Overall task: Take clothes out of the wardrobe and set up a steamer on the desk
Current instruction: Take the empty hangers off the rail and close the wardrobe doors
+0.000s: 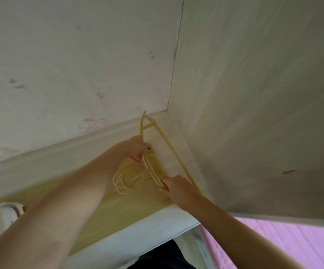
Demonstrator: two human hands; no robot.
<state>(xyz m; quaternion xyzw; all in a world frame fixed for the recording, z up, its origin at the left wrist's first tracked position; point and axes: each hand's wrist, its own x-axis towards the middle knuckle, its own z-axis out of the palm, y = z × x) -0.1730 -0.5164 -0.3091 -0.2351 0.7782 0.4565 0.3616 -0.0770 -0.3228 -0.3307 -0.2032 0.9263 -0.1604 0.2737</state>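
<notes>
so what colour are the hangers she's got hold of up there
Mostly yellow hangers, with at least one pale pink one among them, held by both the left hand and right hand; head view.

Yellow hangers [155,167] — thin, bunched — atop pale wardrobe [130,210].

Arms: two forearms were seen bare to the frame's edge, no sleeves being visible.
Left hand [136,149]: no ring, watch or glove could be made out; detail was blurred.
Right hand [173,186]: likewise bare, with no band at the wrist.
Clothing: a dark garment [163,256] was glimpsed low in the frame; its kind could not be told.
</notes>
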